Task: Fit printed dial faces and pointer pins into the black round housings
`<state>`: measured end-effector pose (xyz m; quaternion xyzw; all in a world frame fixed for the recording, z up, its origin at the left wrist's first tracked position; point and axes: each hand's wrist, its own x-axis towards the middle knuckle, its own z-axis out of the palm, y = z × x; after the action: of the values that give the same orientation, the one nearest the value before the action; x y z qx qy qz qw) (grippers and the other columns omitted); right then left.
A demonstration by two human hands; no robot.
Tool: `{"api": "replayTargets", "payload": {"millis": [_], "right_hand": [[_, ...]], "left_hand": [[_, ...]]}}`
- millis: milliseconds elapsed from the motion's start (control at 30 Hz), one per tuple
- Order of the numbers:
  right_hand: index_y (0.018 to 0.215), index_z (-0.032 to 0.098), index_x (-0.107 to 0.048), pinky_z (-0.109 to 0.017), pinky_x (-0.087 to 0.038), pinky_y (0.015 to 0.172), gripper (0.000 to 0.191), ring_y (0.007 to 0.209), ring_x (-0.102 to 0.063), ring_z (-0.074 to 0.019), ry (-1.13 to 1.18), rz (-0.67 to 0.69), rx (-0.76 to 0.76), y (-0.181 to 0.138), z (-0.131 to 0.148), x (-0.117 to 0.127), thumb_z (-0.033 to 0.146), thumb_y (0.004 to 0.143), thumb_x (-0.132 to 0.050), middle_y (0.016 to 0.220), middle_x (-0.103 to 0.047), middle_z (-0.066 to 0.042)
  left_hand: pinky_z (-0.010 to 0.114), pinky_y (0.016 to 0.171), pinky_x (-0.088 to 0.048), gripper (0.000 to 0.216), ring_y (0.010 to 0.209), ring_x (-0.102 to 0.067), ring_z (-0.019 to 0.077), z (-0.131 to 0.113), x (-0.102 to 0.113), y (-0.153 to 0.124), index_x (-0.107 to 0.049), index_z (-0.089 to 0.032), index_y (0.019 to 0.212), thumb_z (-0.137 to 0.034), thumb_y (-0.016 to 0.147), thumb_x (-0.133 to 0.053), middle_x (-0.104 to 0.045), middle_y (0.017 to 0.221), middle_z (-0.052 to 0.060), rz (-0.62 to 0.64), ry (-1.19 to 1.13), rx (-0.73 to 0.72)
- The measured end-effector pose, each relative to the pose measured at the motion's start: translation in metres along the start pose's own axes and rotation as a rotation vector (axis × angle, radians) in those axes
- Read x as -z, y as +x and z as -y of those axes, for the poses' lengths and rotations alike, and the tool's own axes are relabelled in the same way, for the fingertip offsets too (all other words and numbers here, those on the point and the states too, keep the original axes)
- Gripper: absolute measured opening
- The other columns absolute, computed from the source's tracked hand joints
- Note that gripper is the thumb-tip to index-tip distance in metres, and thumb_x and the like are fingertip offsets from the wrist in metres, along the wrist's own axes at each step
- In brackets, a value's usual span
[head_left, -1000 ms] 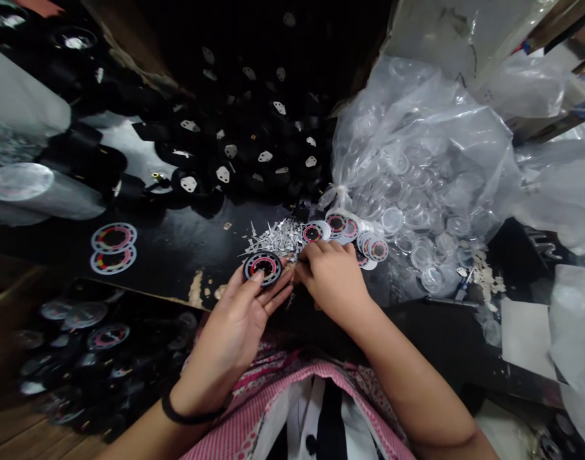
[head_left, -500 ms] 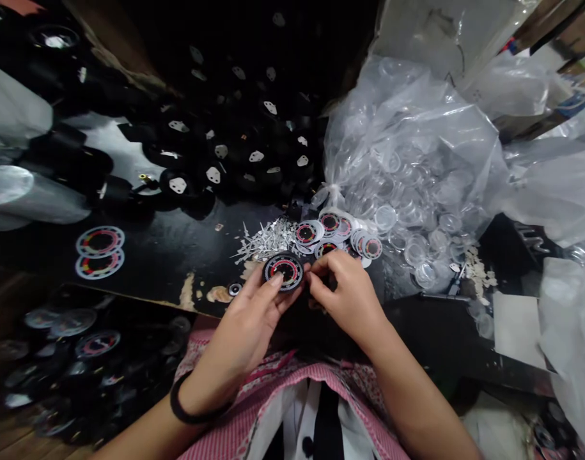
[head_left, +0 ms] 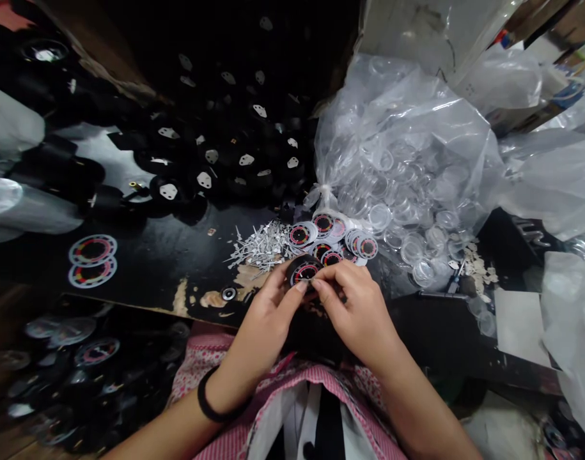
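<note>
A round black pressure gauge (head_left: 304, 267), its dial ringed in red and white, rests in my left hand (head_left: 272, 314), with the thumb on its near edge. My right hand (head_left: 353, 299) is closed in a pinch at the gauge's right side. Between those fingertips is a small pale sliver, apparently a gauge needle, at the dial face. Just beyond lies a heap of white needles (head_left: 263, 246). Printed dial plates (head_left: 321, 237) lie in overlapping stacks to its right. A small black-and-silver ring (head_left: 229, 294) sits left of my hands.
Clear plastic bag (head_left: 407, 147) of transparent round covers bulges at the right. Black gauge housings (head_left: 167, 188) are piled at the back left. Two dial plates (head_left: 93, 260) overlap on the black table (head_left: 148, 255). Below its front edge are more gauges (head_left: 96, 351). A white card (head_left: 520, 326) lies right.
My left hand has moved right with the gauge and tilted it. My right fingertips have come from beside the gauge onto the near right of its dial. The view has shifted slightly.
</note>
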<state>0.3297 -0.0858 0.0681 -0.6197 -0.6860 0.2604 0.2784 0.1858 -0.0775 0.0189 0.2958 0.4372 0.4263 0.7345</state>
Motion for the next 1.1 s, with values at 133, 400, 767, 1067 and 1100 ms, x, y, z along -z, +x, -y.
{"api": "replayTargets", "payload": {"millis": [133, 400, 767, 1067, 1100], "right_hand": [[0.086, 0.018, -0.062, -0.032, -0.035, 0.075, 0.011, 0.080, -0.058, -0.0172, 0.022, 0.005, -0.031, 0.000, 0.000, 0.002, 0.020, 0.096, -0.059, 0.081, -0.064, 0.000], [0.079, 0.020, -0.057, -0.031, -0.033, 0.073, 0.018, 0.078, -0.056, -0.0166, 0.065, 0.028, -0.081, -0.006, 0.007, 0.002, 0.021, 0.097, -0.059, 0.077, -0.063, 0.001], [0.071, 0.020, -0.054, -0.027, -0.033, 0.065, 0.025, 0.063, -0.051, -0.0112, 0.164, 0.042, -0.182, -0.007, 0.012, -0.008, 0.024, 0.094, -0.063, 0.066, -0.057, 0.006], [0.092, 0.022, -0.066, -0.031, -0.046, 0.080, 0.017, 0.083, -0.062, -0.0156, -0.033, -0.715, -0.292, -0.050, -0.034, 0.068, 0.033, 0.098, -0.055, 0.087, -0.068, -0.001], [0.099, 0.021, -0.067, -0.033, -0.046, 0.086, 0.017, 0.091, -0.063, -0.0176, -0.064, -0.831, -0.354, -0.058, -0.049, 0.076, 0.032, 0.098, -0.053, 0.096, -0.069, -0.003]], "left_hand": [[0.030, 0.105, -0.047, 0.032, 0.116, -0.066, 0.0192, -0.002, 0.002, -0.003, -0.065, -0.030, 0.120, -0.035, 0.089, -0.070, -0.072, 0.122, 0.000, 0.035, 0.053, -0.002], [0.029, 0.097, -0.053, 0.026, 0.109, -0.069, 0.0191, -0.011, 0.004, -0.007, -0.064, -0.023, 0.114, -0.031, 0.089, -0.067, -0.073, 0.118, 0.004, -0.004, 0.299, -0.164], [0.034, 0.099, -0.054, 0.032, 0.110, -0.070, 0.0221, -0.019, 0.011, -0.016, -0.067, -0.023, 0.116, -0.028, 0.084, -0.066, -0.074, 0.120, 0.004, -0.076, 0.603, -0.253], [0.041, 0.105, -0.053, 0.030, 0.114, -0.069, 0.0263, -0.005, 0.000, -0.001, -0.070, -0.027, 0.109, -0.036, 0.081, -0.075, -0.076, 0.118, 0.002, -0.072, -0.080, 0.244], [0.041, 0.103, -0.054, 0.027, 0.114, -0.069, 0.0273, -0.003, -0.005, 0.000, -0.071, -0.024, 0.107, -0.037, 0.083, -0.073, -0.076, 0.117, 0.005, -0.027, -0.105, 0.293]]}}
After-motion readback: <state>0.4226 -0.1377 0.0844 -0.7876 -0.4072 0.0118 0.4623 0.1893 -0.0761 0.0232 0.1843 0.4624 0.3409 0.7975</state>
